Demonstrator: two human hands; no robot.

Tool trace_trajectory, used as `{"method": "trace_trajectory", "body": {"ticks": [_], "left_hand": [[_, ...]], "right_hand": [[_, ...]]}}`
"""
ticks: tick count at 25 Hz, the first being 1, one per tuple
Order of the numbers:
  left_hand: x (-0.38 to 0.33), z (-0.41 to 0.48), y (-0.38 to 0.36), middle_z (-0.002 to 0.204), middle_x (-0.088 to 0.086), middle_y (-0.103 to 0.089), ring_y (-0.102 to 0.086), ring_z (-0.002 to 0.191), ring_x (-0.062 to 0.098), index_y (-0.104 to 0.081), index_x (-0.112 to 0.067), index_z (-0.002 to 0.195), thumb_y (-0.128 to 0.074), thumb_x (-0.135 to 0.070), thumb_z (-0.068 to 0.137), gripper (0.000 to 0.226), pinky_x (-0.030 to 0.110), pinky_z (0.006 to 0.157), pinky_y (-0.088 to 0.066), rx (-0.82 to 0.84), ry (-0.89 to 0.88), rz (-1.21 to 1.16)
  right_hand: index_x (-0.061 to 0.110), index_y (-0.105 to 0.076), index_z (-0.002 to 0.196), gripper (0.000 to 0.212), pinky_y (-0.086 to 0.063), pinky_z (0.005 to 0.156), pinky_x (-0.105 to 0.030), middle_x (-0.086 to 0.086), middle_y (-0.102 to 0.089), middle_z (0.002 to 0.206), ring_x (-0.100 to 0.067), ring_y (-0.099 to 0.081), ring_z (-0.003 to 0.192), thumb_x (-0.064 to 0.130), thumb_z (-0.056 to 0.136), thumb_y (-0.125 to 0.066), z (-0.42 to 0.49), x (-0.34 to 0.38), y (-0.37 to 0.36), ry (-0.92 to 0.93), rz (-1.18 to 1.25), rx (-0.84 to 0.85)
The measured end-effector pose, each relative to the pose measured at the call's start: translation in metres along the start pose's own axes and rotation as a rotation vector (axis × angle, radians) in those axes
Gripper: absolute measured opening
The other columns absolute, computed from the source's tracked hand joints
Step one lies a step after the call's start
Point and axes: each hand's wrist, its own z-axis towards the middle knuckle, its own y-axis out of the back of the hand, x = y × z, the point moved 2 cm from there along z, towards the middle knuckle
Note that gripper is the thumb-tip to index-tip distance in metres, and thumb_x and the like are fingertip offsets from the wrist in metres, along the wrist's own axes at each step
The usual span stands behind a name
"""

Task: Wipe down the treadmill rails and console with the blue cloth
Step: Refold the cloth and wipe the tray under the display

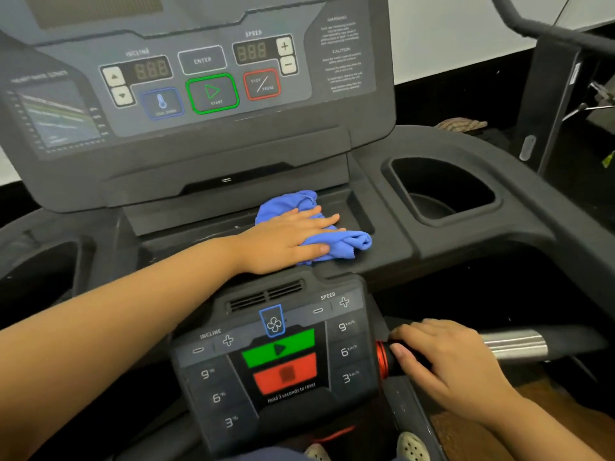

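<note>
Two hands: left hand point(286, 239) flat, pressing blue cloth point(336, 241) on dark console tray point(376, 257); right hand point(446, 364) wrapped around handlebar point(512, 344).

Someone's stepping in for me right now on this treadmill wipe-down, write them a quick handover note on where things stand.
Left hand: flat, palm down on the blue cloth, pressing it into the shallow tray just below the upper console.
Right hand: wrapped around the black grip of the right handrail, beside the red ring; no cloth in it.
Cloth: bunched, partly under the left hand, spilling toward the tray's right edge.
Done: cannot tell from this view which surfaces are already wiped; the tray is being worked now.
Left, as far as visible: upper console face, lower keypad, cup holder, both rails.
</note>
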Motion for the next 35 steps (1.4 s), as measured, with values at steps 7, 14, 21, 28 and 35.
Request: {"method": "trace_trajectory", "body": {"ticks": [7, 14, 21, 28, 35], "left_hand": [[0.046, -0.115, 0.002, 0.151, -0.031, -0.018, -0.004, 0.133, -0.023, -0.024, -0.045, 0.143, -0.03, -0.075, 0.084, 0.066, 0.009, 0.113, -0.002, -0.042, 0.263, -0.184], [0.046, -0.164, 0.009, 0.136, -0.022, -0.05, -0.037, 0.13, -0.007, -0.054, -0.042, 0.127, -0.037, -0.087, 0.068, 0.076, 0.014, 0.109, -0.024, -0.145, 0.43, -0.424], [-0.002, -0.147, 0.053, 0.112, 0.013, -0.068, -0.065, 0.099, 0.024, -0.071, -0.016, 0.102, -0.049, -0.031, 0.089, 0.03, 0.037, 0.091, -0.051, -0.515, 0.348, -1.302], [-0.016, -0.102, 0.073, 0.101, 0.017, -0.068, -0.064, 0.097, 0.03, -0.064, -0.003, 0.104, -0.046, -0.034, 0.091, 0.038, 0.039, 0.093, -0.051, -0.567, 0.251, -1.645], [-0.017, -0.089, 0.068, 0.106, 0.0, -0.066, -0.062, 0.098, 0.007, -0.064, -0.025, 0.106, -0.053, -0.034, 0.093, 0.019, 0.021, 0.089, -0.05, -0.516, 0.309, -1.109]], "right_hand": [[0.036, -0.061, 0.091, 0.051, -0.047, 0.063, -0.019, 0.02, -0.059, 0.07, 0.004, -0.056, 0.068, 0.063, 0.093, -0.017, 0.0, 0.004, 0.008, -0.003, 0.094, -0.001], [0.03, -0.065, 0.091, 0.052, -0.05, 0.069, -0.03, 0.017, -0.066, 0.08, -0.003, -0.062, 0.078, 0.059, 0.092, -0.022, 0.029, 0.019, 0.041, 0.017, 0.15, -0.108], [0.021, -0.069, 0.091, 0.018, -0.04, 0.077, -0.008, 0.014, -0.068, 0.086, 0.004, -0.058, 0.084, 0.033, 0.087, -0.054, 0.111, 0.064, 0.081, 0.181, 0.367, -0.284], [0.023, -0.046, 0.126, 0.062, -0.051, 0.092, -0.028, 0.007, -0.061, 0.121, -0.006, -0.06, 0.11, 0.021, 0.073, -0.077, 0.199, 0.1, 0.07, 0.116, 0.892, 0.168], [0.02, -0.061, 0.095, 0.019, -0.047, 0.069, -0.031, 0.0, -0.063, 0.083, -0.01, -0.059, 0.075, 0.007, 0.082, -0.058, 0.22, 0.101, 0.05, 0.067, 1.008, 0.125]]}}
